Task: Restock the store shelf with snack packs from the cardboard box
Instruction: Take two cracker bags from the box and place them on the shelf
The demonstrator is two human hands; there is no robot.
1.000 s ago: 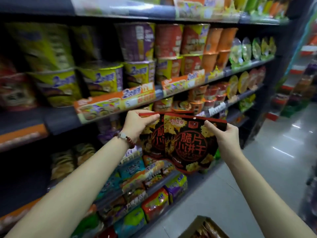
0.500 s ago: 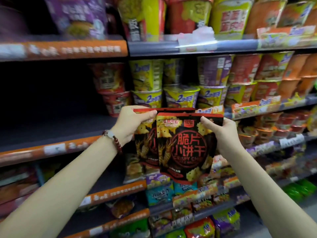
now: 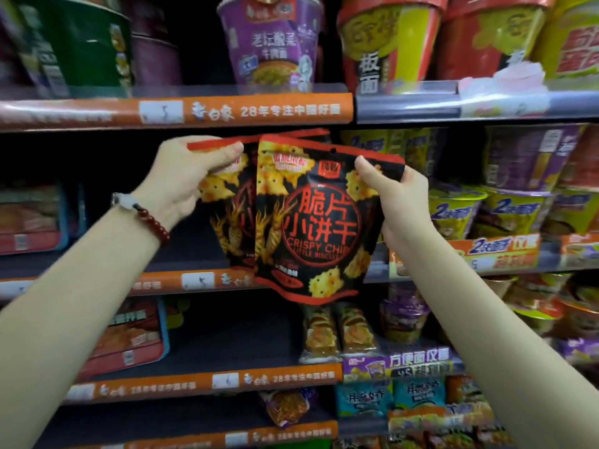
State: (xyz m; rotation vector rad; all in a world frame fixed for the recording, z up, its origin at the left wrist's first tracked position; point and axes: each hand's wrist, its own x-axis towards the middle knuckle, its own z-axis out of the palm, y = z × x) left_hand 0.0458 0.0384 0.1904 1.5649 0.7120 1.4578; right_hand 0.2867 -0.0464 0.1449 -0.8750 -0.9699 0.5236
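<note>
Noodle cups (image 3: 272, 40) crowd shelf (image 3: 233, 111); hands (image 3: 402, 205) hold snack packs (image 3: 311, 222).

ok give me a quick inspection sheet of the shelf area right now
surface: dark shelf tier behind the packs, open gap at centre
job's things: two black-and-red crispy chip packs, overlapping, held upright by top corners
clutter: purple noodle cup above; yellow-green noodle cups right; red flat packs left
grippers: left hand and right hand each pinch a pack
cables: nothing seen
surroundings: orange price strip; cardboard box not in view
</note>
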